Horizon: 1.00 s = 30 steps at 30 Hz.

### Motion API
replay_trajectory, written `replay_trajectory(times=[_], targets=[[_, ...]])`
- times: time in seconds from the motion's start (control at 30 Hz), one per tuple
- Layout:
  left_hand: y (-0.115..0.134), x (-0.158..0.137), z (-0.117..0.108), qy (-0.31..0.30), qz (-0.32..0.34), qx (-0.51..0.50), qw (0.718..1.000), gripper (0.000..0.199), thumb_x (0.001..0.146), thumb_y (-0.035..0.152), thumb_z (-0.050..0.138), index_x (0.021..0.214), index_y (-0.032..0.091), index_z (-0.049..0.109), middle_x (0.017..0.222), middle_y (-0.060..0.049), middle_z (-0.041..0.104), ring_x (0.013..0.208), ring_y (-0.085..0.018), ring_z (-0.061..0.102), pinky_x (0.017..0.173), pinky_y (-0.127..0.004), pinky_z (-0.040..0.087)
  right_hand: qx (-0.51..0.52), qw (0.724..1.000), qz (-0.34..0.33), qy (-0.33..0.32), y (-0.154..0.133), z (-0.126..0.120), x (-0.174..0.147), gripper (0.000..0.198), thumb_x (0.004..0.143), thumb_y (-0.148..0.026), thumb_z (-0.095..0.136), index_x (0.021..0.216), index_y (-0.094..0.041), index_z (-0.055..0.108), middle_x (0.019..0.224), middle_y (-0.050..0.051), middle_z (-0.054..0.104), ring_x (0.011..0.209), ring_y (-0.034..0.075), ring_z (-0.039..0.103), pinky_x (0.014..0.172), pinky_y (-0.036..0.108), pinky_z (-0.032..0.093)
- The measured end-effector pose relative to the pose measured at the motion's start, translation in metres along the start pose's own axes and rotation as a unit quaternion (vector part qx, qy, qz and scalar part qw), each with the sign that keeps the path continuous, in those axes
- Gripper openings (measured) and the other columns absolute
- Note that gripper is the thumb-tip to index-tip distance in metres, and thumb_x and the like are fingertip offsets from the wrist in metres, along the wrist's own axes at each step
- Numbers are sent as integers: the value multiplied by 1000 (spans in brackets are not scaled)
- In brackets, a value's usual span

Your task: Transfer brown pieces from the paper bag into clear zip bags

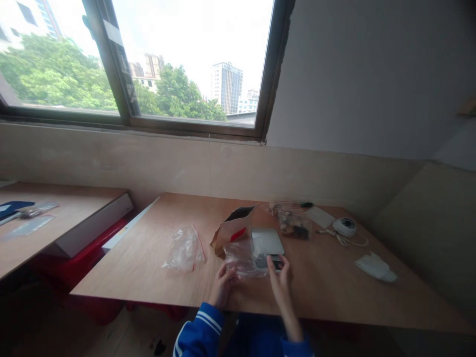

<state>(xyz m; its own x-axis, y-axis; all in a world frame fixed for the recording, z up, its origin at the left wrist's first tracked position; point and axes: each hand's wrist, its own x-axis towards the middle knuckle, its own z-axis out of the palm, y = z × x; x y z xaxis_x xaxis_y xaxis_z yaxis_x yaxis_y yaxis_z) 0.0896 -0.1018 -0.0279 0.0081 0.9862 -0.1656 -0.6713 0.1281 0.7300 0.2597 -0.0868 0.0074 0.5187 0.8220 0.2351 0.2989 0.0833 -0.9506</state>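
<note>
A small silver digital scale [266,242] lies on the wooden table [156,267] in front of me. A clear plastic bag [241,259] lies against its left side. My left hand [223,285] pinches the near edge of this bag. My right hand [280,277] reaches to the scale's front panel, fingers apart, fingertips touching or just over the dark display strip. A brown paper bag [232,230] with a red mark lies open behind the scale. Both sleeves are blue with white stripes.
Another clear zip bag [184,249] with a red strip lies to the left. A clear box [294,225] with small items, a white round device [344,226] with a cable, and a white crumpled cloth [375,267] lie to the right. A second table [55,223] stands at left.
</note>
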Motion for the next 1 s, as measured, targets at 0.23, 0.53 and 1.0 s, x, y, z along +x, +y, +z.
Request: replay_trajectory(times=[0.23, 0.53, 1.0], targets=[[7, -13, -1, -153, -103, 25, 983, 38, 71, 34, 69, 103, 14, 66, 102, -13, 69, 91, -26, 65, 84, -39, 46, 157, 960, 67, -222, -23, 2, -14, 43, 69, -55, 66, 89, -16, 65, 82, 7, 71, 76, 23, 66, 71, 34, 52], [34, -27, 17, -74, -4, 129, 989, 38, 71, 39, 68, 98, 12, 68, 100, -13, 69, 99, -26, 61, 89, -34, 45, 151, 950, 56, -268, -28, -15, -14, 44, 70, -59, 64, 83, -18, 66, 56, 2, 63, 55, 19, 60, 52, 29, 48], [86, -79, -10, 84, 59, 317, 943, 58, 68, 61, 61, 94, 10, 69, 48, -3, 60, 37, -14, 52, 37, -23, 37, 98, 934, 22, -343, -22, -30, 2, 48, 80, -60, 50, 93, -17, 68, 73, 5, 68, 67, 20, 63, 60, 28, 48]])
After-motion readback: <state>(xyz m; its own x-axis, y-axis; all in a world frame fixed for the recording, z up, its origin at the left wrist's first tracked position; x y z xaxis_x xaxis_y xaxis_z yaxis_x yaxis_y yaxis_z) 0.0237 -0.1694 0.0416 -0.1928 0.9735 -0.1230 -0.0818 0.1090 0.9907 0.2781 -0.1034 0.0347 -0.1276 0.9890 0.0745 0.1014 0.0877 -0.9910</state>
